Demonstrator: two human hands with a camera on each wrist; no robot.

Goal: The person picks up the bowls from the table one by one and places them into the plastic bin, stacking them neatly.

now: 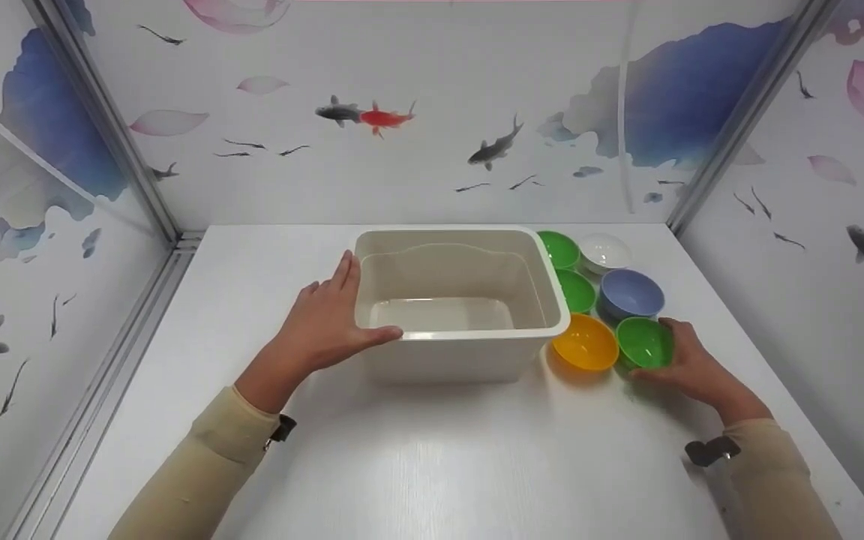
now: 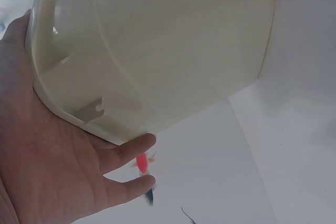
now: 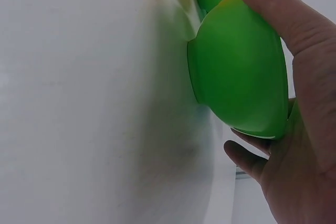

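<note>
A cream plastic bin stands upright in the middle of the table, with nothing inside it. My left hand rests against its left front corner, thumb along the front rim and fingers straight along the side; in the left wrist view the hand lies under the rim with fingers spread. On the right, my right hand holds a green bowl between thumb and fingers around its outer wall. The right wrist view has that green bowl from the side, its base close to the tabletop.
Beside the bin's right wall sit a yellow bowl, two green bowls, a blue bowl and a white bowl. Printed panels enclose the white table at the back and both sides.
</note>
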